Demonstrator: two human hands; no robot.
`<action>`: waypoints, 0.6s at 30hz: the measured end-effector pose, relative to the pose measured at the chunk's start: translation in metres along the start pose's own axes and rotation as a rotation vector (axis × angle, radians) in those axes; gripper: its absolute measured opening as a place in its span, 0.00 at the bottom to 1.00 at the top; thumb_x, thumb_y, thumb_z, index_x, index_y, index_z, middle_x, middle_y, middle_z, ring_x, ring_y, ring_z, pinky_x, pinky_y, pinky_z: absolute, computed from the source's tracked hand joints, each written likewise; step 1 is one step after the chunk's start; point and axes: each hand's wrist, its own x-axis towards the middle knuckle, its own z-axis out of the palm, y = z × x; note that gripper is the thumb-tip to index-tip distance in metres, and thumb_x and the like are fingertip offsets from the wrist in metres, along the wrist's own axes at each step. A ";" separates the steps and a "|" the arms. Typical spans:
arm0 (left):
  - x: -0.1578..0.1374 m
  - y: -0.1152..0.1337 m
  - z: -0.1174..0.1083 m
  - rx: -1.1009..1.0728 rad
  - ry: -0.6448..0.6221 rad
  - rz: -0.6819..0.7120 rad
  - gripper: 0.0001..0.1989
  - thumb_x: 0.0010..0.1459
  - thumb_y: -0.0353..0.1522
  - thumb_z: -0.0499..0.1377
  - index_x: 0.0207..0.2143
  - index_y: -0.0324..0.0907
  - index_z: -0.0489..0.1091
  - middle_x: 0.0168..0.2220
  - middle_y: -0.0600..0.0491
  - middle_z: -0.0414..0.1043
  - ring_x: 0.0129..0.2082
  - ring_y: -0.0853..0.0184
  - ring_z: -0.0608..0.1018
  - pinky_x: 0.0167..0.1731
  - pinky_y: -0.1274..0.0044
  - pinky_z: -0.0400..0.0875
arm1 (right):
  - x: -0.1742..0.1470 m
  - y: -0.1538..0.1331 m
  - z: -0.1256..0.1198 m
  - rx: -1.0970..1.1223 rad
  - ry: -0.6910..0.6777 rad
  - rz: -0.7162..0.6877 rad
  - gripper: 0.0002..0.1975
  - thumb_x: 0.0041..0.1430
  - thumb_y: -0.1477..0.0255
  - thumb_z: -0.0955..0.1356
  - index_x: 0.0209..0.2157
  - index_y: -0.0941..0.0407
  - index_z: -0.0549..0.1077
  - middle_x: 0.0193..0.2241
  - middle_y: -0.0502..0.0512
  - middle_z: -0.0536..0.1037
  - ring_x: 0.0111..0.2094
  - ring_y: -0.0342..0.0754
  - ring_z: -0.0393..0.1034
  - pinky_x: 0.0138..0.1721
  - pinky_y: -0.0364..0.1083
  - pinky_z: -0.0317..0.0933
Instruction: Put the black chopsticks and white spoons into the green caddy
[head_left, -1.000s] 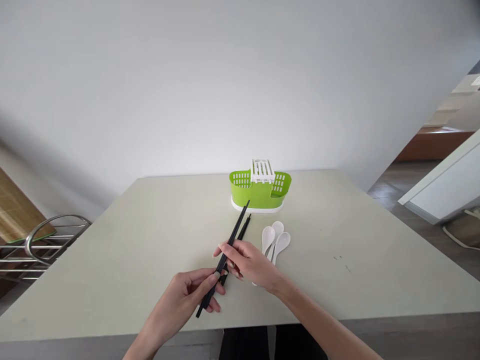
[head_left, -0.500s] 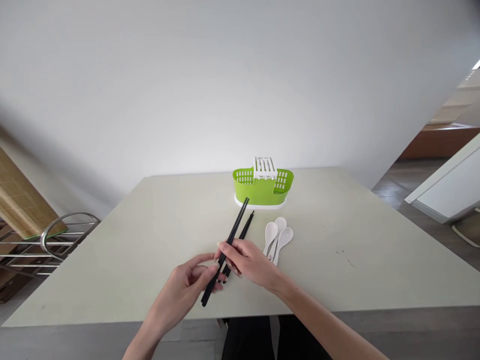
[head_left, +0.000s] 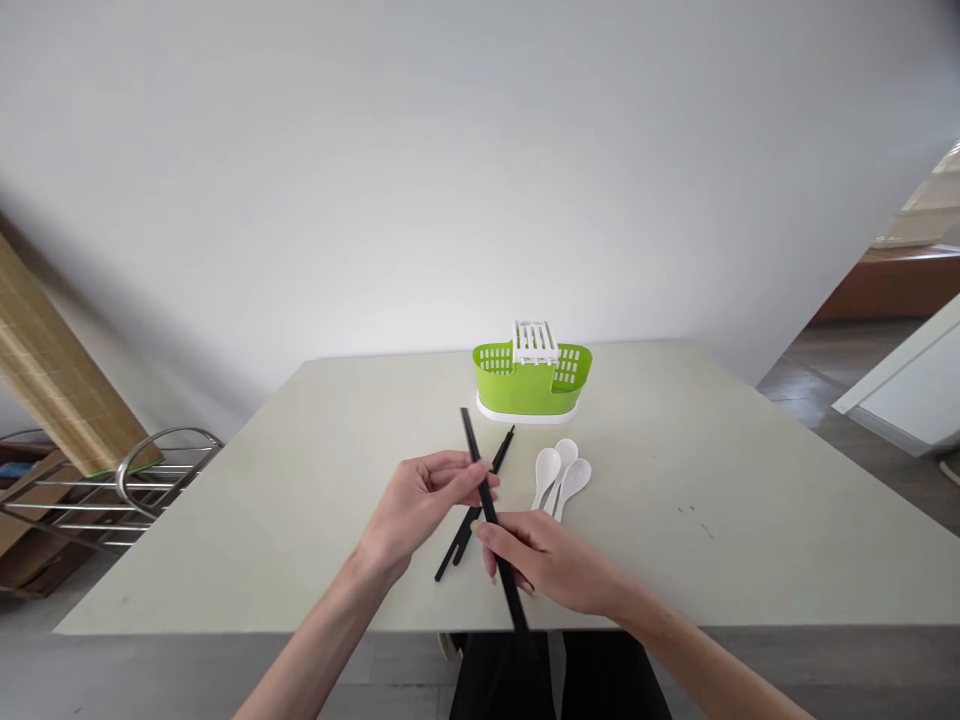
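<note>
Black chopsticks [head_left: 491, 510] are pinched in both hands above the table's near part, tilted with their upper end leaning left. My left hand [head_left: 435, 492] grips them near the upper end, thumb on top. Lower down, my right hand [head_left: 544, 555] closes around them; their bottom end is smeared by motion. Beneath, more black chopsticks [head_left: 465, 530] lie on the table, partly covered by my left fingers. Three white spoons [head_left: 575, 478] rest just beyond my right hand, their handles partly hidden. Behind them stands a green cutlery basket [head_left: 517, 393] with a white slotted top piece [head_left: 535, 343] and white base.
The pale table [head_left: 360, 420] meets a white wall [head_left: 420, 180] at the back. At the left stand a metal rack [head_left: 165, 465] and a leaning tan board [head_left: 60, 370]. A white cabinet panel [head_left: 911, 375] is at the far right.
The held chopsticks have swung from leaning right to leaning left at the top. My left hand moved up to their upper part, and my right hand shifted down and right. The view shifted slightly.
</note>
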 end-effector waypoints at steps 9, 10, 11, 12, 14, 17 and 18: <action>0.083 0.006 -0.035 -0.422 0.568 0.171 0.13 0.61 0.38 0.71 0.42 0.37 0.79 0.53 0.43 0.82 0.47 0.61 0.86 0.49 0.75 0.81 | 0.006 0.037 -0.108 -0.557 0.645 -0.190 0.18 0.72 0.57 0.65 0.54 0.53 0.72 0.50 0.61 0.78 0.48 0.54 0.74 0.47 0.52 0.70; 0.093 0.013 -0.038 -0.447 0.605 0.205 0.11 0.62 0.36 0.70 0.42 0.37 0.79 0.53 0.43 0.82 0.46 0.62 0.87 0.50 0.75 0.81 | 0.014 0.043 -0.121 -0.600 0.762 -0.226 0.18 0.72 0.59 0.63 0.55 0.54 0.72 0.53 0.62 0.76 0.51 0.55 0.73 0.49 0.54 0.70; 0.104 0.020 -0.040 -0.460 0.634 0.241 0.10 0.63 0.35 0.69 0.42 0.37 0.79 0.53 0.43 0.82 0.45 0.63 0.87 0.51 0.75 0.81 | 0.023 0.048 -0.132 -0.643 0.852 -0.247 0.18 0.72 0.62 0.62 0.56 0.53 0.71 0.55 0.63 0.74 0.54 0.57 0.72 0.52 0.56 0.70; 0.113 0.028 -0.042 -0.459 0.658 0.282 0.10 0.64 0.34 0.69 0.42 0.37 0.78 0.52 0.43 0.83 0.44 0.64 0.87 0.50 0.75 0.81 | 0.033 0.054 -0.141 -0.693 0.901 -0.258 0.19 0.71 0.64 0.61 0.59 0.53 0.70 0.58 0.64 0.73 0.59 0.58 0.69 0.55 0.58 0.69; 0.131 0.044 -0.045 -0.423 0.695 0.370 0.10 0.65 0.34 0.68 0.44 0.37 0.78 0.51 0.43 0.83 0.43 0.64 0.87 0.47 0.75 0.82 | 0.051 0.066 -0.153 -0.808 0.930 -0.249 0.23 0.69 0.69 0.61 0.63 0.54 0.68 0.63 0.64 0.70 0.65 0.60 0.62 0.63 0.61 0.64; 0.157 0.062 -0.045 -0.335 0.691 0.456 0.12 0.65 0.35 0.68 0.45 0.36 0.77 0.49 0.42 0.84 0.42 0.62 0.87 0.40 0.75 0.83 | 0.072 0.084 -0.158 -0.961 0.873 -0.144 0.27 0.66 0.74 0.61 0.65 0.57 0.66 0.67 0.66 0.66 0.71 0.63 0.53 0.67 0.65 0.57; 0.165 0.066 -0.043 -0.305 0.677 0.473 0.12 0.65 0.35 0.68 0.45 0.36 0.77 0.48 0.42 0.84 0.42 0.61 0.88 0.38 0.75 0.83 | 0.077 0.091 -0.159 -0.999 0.844 -0.106 0.27 0.66 0.74 0.61 0.66 0.57 0.67 0.68 0.65 0.66 0.72 0.65 0.51 0.68 0.66 0.56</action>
